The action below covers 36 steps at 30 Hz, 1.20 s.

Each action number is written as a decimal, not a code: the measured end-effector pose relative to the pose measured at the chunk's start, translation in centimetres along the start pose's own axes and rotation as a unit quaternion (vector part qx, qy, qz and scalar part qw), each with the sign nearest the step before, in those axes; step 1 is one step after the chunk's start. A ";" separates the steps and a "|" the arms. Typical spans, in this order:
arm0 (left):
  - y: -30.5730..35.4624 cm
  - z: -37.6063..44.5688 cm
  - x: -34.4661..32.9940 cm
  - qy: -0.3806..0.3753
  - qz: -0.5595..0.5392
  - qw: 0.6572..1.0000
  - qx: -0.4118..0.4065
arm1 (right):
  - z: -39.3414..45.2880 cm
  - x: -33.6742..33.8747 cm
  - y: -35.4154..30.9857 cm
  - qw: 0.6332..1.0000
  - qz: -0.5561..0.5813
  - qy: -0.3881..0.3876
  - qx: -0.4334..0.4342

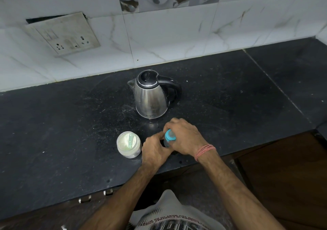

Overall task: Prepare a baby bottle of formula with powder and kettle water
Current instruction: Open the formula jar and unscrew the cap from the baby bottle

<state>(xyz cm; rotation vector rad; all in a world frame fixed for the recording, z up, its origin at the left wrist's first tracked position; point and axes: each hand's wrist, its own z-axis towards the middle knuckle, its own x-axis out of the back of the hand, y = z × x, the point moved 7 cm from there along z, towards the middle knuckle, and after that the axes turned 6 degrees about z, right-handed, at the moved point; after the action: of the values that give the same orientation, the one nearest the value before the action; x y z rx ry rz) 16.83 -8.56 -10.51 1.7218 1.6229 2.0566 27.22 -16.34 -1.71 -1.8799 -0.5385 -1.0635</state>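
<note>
A small baby bottle (pixel 169 137) with a blue collar and clear teat stands on the black counter (pixel 70 132), near its front edge. My right hand (pixel 185 137) curls round the bottle's top from the right. My left hand (pixel 154 150) grips the bottle's lower body from the left, hiding most of it. Just left of the hands stands an open, clear jar of white powder (pixel 128 146) with a pale green scoop lying inside. Behind the hands a steel kettle (pixel 152 95) stands with its black lid closed, handle to the right, spout to the left.
A white tiled wall (pixel 159 40) runs behind the counter, with a grimy socket plate (pixel 63 33) at the upper left. The counter's front edge (pixel 123 182) runs just below my wrists, above drawer handles. A seam crosses the counter at the right.
</note>
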 end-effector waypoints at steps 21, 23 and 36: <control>-0.4 0.3 -0.3 0.006 0.010 1.000 -0.007 | -4.0 1.7 4.7 0.990 0.051 0.117 -0.053; -0.4 0.4 -0.3 0.007 0.010 1.000 -0.009 | -4.7 0.7 5.3 0.991 0.051 0.113 -0.059; 0.1 0.5 -0.4 -0.004 0.022 1.000 0.004 | -6.4 -3.8 6.7 0.988 0.029 0.118 -0.099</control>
<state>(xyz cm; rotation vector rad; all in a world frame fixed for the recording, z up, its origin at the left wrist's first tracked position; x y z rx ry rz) 17.44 -8.49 -10.83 1.7804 1.6076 2.0624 27.00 -25.10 -6.55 -1.8921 -0.2477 -1.3182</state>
